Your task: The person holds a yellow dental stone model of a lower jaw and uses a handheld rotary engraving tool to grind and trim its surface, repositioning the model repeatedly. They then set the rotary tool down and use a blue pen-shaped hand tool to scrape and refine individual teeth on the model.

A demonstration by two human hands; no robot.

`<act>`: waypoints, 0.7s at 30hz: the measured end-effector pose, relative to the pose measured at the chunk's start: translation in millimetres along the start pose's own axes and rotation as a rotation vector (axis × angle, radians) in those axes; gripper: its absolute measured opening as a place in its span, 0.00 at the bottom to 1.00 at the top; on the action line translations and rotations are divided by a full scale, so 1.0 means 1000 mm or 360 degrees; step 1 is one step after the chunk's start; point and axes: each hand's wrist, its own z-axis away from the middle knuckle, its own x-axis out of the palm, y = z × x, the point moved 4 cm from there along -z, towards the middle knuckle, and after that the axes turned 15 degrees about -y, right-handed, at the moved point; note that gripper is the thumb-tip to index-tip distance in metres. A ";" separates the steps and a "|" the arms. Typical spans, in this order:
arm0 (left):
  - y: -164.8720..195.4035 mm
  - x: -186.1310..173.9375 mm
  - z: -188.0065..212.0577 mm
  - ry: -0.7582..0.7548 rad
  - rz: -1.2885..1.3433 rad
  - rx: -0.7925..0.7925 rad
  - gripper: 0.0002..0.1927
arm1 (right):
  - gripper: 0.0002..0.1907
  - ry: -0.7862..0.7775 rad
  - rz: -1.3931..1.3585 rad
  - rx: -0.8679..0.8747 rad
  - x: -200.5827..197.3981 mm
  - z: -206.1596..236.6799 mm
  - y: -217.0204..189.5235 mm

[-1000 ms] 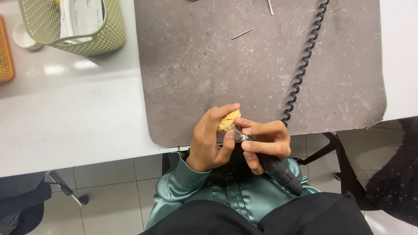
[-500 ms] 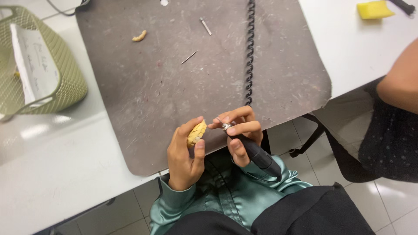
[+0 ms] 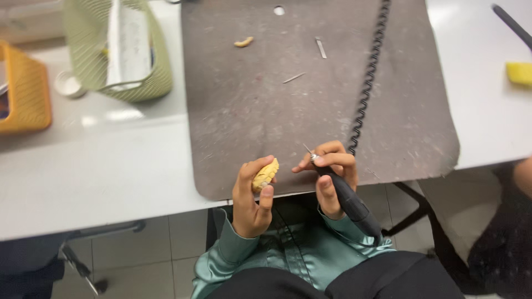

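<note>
Left hand (image 3: 252, 199) pinching one small yellow lump (image 3: 265, 175) between thumb and fingers, held over the near edge of one grey mat (image 3: 266, 111); right hand (image 3: 331, 174) just beside, closed around one black rotary handpiece (image 3: 348, 200) with thin bit pointing up-left, apart from the lump. On the mat: one coiled black cord (image 3: 367, 83), one yellowish scrap (image 3: 243, 41), two loose metal bits (image 3: 321, 47). Off to the left on the white table (image 3: 111, 166): one green basket (image 3: 119, 50), one orange basket (image 3: 22, 97); far right, one yellow sponge (image 3: 520, 73).
</note>
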 end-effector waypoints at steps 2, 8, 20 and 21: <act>0.000 -0.006 0.001 0.0092 -0.0045 0.0032 0.21 | 0.18 -0.0089 0.0065 0.0021 -0.001 -0.005 0.004; 0.006 -0.030 0.012 0.0365 -0.0213 0.0036 0.21 | 0.20 -0.0262 0.0034 0.0048 0.004 -0.021 0.018; 0.006 -0.051 0.019 0.0557 -0.0460 -0.0130 0.20 | 0.07 -0.0676 0.0333 0.0434 0.014 -0.038 0.035; 0.006 -0.051 0.018 0.0564 -0.0482 -0.0142 0.20 | 0.07 -0.0666 0.0286 0.0456 0.015 -0.039 0.036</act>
